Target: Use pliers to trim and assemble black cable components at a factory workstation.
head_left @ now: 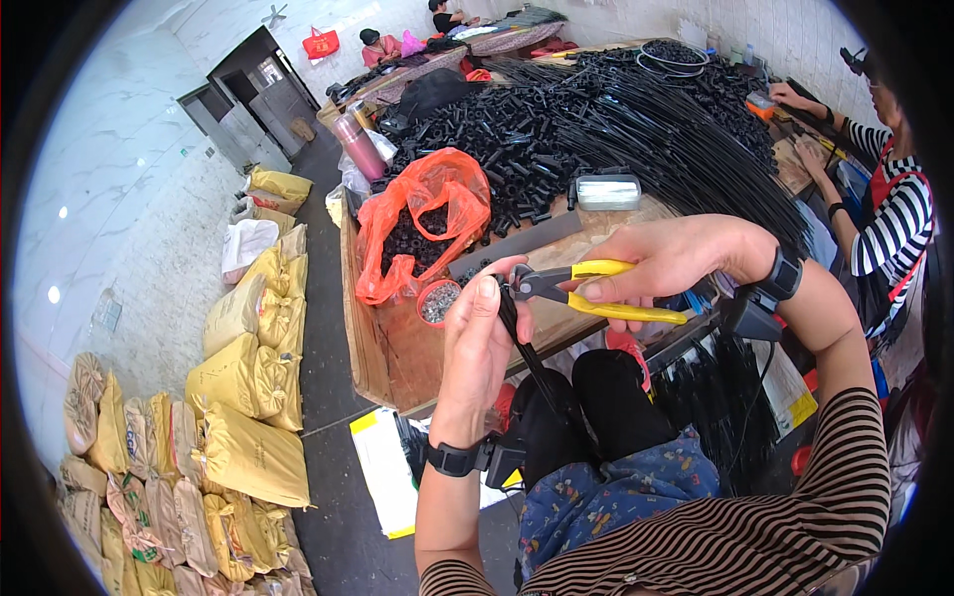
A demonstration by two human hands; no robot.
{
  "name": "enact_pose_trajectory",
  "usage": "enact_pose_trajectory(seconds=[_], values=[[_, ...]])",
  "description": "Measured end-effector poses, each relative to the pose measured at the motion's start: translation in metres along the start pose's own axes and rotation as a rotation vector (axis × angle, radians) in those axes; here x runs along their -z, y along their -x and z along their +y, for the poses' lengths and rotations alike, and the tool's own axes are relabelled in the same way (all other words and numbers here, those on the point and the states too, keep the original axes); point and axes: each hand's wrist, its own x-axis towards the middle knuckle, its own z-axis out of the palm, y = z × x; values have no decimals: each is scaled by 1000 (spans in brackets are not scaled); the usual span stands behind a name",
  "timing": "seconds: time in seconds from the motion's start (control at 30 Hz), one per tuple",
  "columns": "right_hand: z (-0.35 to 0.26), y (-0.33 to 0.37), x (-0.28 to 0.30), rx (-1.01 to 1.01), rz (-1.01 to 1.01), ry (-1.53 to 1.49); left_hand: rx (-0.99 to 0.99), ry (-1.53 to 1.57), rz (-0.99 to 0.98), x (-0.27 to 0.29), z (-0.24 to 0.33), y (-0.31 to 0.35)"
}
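My left hand [471, 338] is closed around a bundle of thin black rods [525, 348], which slant down toward my lap. In my right hand [671, 260] is a pair of yellow-handled pliers [631, 310], its handles slightly apart. The plier jaws meet the top end of the rods at my left fingertips; what sits between them is too small to make out. Just left of my left hand, a small red tub [420, 306] with tiny metal pieces stands on the wooden table [397, 358].
An orange plastic bag [473, 187] of black parts, a grey flat bar [532, 241] and a clear box [608, 193] lie beyond my hands. Black tubes and rods [636, 129] heap behind. A co-worker [899, 214] sits at right; yellow sacks [253, 452] stack at left.
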Motion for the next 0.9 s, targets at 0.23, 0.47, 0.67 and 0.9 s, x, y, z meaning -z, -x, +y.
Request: enact_pose_trajectory(seconds=[0.23, 0.47, 0.67, 0.9], values=[[7, 1, -7, 15, 5, -68, -4, -5, 26, -3, 1, 2], [6, 0, -14, -109, -82, -355, -5, 40, -32, 3, 1, 4], [11, -3, -23, -125, -77, -388, 5, 47, -40, 5, 0, 5], [15, -9, -32, -24, -39, -388, 7, 68, 3, 12, -3, 4]])
